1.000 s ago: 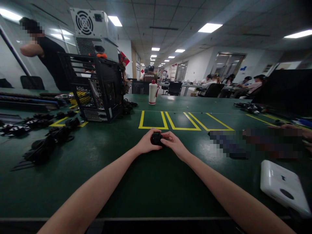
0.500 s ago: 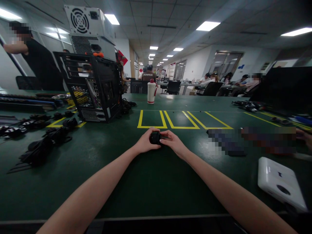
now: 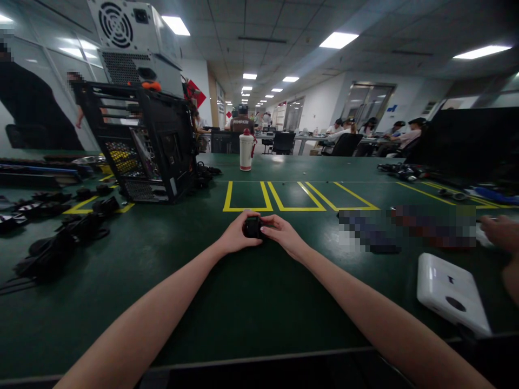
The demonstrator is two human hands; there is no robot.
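A small black object (image 3: 253, 227) is held between both hands over the green table (image 3: 243, 302), in the middle of the view. My left hand (image 3: 237, 233) wraps round its left side, thumb below and fingers above. On its right side, the fingertips of my right hand (image 3: 281, 233) pinch it. What exactly the object is cannot be made out. Just beyond the hands, yellow tape outlines (image 3: 248, 209) mark the tabletop.
At the left stand a black computer case (image 3: 141, 140) with power supplies (image 3: 133, 43) on top and black cable bundles (image 3: 60, 243). A white cup (image 3: 245, 151) stands behind. Rightward lie a white device (image 3: 452, 292) and another person's hand (image 3: 500, 232).
The whole view has shifted slightly, so most things appear further left. Both hands keep their hold on the black object. The other person's hand at the right shows more fully.
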